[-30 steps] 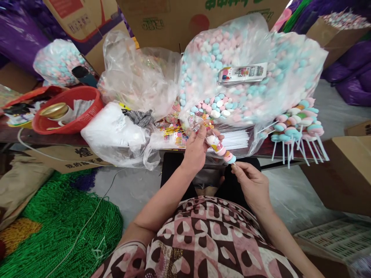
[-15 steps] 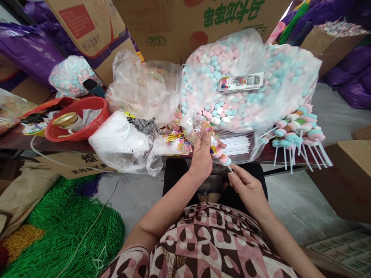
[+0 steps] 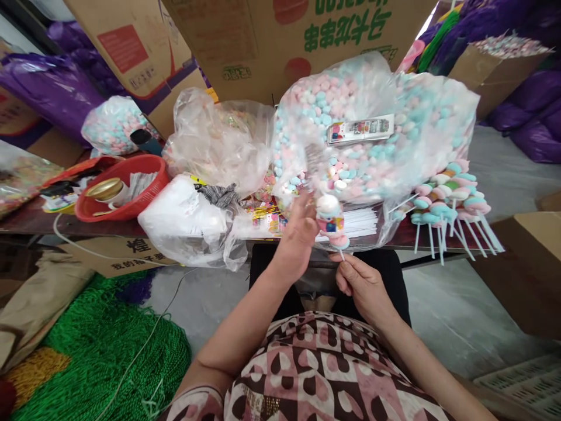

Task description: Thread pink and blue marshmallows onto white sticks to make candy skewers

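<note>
Two grips, one marshmallow skewer (image 3: 331, 221), upright before the desk (image 3: 26, 219) edge: right hand (image 3: 362, 286) fingers pinched on its stick (image 3: 342, 254) at 6 o'clock, left hand (image 3: 298, 234) clasping the clear wrapper (image 3: 313, 161) at 9. Hold stick steady; draw wrapper straight, gently.

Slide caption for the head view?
Right hand pinches the stick of a marshmallow skewer, left hand against its side, before a clear bag of pastel marshmallows.

Room is lying open below the marshmallow bag (image 3: 377, 117); plastic bags (image 3: 210, 152) are crowding its left side, candy skewers (image 3: 447, 193) jutting out at its right.
</note>
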Demonstrator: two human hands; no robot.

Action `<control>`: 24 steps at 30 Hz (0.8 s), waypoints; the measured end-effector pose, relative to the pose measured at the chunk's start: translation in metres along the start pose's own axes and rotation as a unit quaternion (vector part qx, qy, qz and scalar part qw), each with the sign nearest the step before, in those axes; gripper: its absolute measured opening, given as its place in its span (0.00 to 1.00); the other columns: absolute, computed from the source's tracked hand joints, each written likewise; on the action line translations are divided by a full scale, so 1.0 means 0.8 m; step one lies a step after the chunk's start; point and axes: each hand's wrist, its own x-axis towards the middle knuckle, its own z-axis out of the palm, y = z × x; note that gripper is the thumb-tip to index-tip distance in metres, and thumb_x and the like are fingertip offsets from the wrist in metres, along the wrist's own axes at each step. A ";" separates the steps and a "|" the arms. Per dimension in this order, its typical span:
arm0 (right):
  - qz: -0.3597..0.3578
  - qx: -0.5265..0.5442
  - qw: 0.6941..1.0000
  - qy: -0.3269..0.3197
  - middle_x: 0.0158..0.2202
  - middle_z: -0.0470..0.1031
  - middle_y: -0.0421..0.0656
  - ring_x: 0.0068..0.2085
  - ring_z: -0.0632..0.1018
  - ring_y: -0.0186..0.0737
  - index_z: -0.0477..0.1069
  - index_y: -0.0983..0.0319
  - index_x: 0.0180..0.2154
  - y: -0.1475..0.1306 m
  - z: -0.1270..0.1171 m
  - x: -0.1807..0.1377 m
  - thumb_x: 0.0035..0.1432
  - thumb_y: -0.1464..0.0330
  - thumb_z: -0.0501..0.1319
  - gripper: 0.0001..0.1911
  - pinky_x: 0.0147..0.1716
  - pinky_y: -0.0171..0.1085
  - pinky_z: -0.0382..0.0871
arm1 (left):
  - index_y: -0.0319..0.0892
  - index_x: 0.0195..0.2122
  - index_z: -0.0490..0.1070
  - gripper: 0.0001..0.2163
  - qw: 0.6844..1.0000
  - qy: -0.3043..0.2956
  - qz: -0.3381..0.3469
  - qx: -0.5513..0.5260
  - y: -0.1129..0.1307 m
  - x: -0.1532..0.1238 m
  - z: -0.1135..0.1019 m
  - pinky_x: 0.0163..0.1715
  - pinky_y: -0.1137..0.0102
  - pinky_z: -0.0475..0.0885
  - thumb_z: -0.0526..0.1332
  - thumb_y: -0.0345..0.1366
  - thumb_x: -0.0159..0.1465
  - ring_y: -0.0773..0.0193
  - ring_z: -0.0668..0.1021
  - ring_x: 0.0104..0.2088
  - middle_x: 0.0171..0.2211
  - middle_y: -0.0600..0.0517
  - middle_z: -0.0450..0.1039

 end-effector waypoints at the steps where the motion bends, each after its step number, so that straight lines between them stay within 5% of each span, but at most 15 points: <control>1: 0.003 -0.002 1.000 -0.014 0.16 0.62 0.34 0.19 0.61 0.28 0.76 0.62 0.41 -0.001 -0.002 0.000 0.58 0.55 0.62 0.18 0.18 0.31 0.50 | 0.51 0.58 0.63 0.34 1.000 -0.002 0.007 -0.012 0.011 0.004 -0.001 0.44 0.64 0.73 0.64 0.61 0.54 0.53 0.76 0.51 0.50 0.47 0.75; 3: 0.010 -0.012 0.999 -0.035 0.16 0.61 0.33 0.19 0.60 0.29 0.76 0.63 0.41 -0.005 -0.004 -0.002 0.59 0.54 0.61 0.19 0.18 0.31 0.51 | 0.53 0.59 0.61 0.35 1.000 0.007 0.015 -0.019 0.031 0.013 0.000 0.43 0.65 0.74 0.64 0.60 0.53 0.53 0.77 0.52 0.52 0.47 0.74; 6: 0.007 -0.035 0.999 -0.021 0.17 0.64 0.34 0.19 0.62 0.30 0.75 0.63 0.46 -0.011 -0.002 -0.004 0.59 0.55 0.61 0.20 0.18 0.31 0.54 | 0.50 0.55 0.66 0.26 0.999 0.044 0.001 -0.010 0.041 0.024 0.005 0.38 0.67 0.75 0.65 0.52 0.57 0.56 0.80 0.44 0.41 0.49 0.76; 9: -0.034 -0.088 0.994 0.048 0.19 0.68 0.34 0.19 0.64 0.31 0.72 0.60 0.50 -0.015 -0.001 -0.006 0.60 0.57 0.61 0.20 0.19 0.32 0.57 | 0.50 0.50 0.69 0.18 0.994 0.109 -0.008 -0.021 0.034 0.028 0.013 0.32 0.70 0.75 0.64 0.47 0.60 0.60 0.80 0.36 0.30 0.54 0.73; 14: -0.153 -0.220 0.952 0.151 0.21 0.70 0.36 0.20 0.69 0.31 0.75 0.60 0.42 -0.014 -0.003 -0.010 0.62 0.60 0.60 0.12 0.22 0.33 0.63 | 0.52 0.46 0.70 0.12 0.987 0.153 -0.001 -0.053 0.020 0.030 0.017 0.28 0.71 0.73 0.64 0.41 0.61 0.64 0.78 0.29 0.24 0.57 0.67; 17: -0.104 -0.165 0.975 0.104 0.16 0.66 0.34 0.18 0.67 0.30 0.74 0.60 0.39 -0.017 -0.004 -0.014 0.63 0.59 0.59 0.13 0.21 0.32 0.62 | 0.50 0.45 0.71 0.10 0.988 0.145 0.002 -0.060 0.019 0.030 0.013 0.28 0.71 0.73 0.62 0.40 0.62 0.66 0.76 0.27 0.24 0.57 0.65; 20: 0.041 -0.012 0.999 -0.022 0.11 0.56 0.29 0.12 0.57 0.27 0.73 0.61 0.35 -0.024 -0.004 -0.016 0.61 0.56 0.60 0.14 0.15 0.30 0.52 | 0.49 0.46 0.71 0.12 0.993 0.111 -0.017 -0.037 0.019 0.027 0.007 0.30 0.70 0.74 0.60 0.44 0.63 0.66 0.76 0.26 0.23 0.57 0.64; 24: 0.166 0.147 0.965 -0.143 0.09 0.46 0.25 0.11 0.45 0.24 0.69 0.61 0.30 -0.036 -0.004 -0.011 0.58 0.57 0.63 0.14 0.12 0.29 0.46 | 0.47 0.46 0.72 0.17 0.997 0.059 -0.053 -0.024 0.021 0.021 0.003 0.29 0.70 0.74 0.62 0.50 0.61 0.66 0.77 0.26 0.22 0.57 0.66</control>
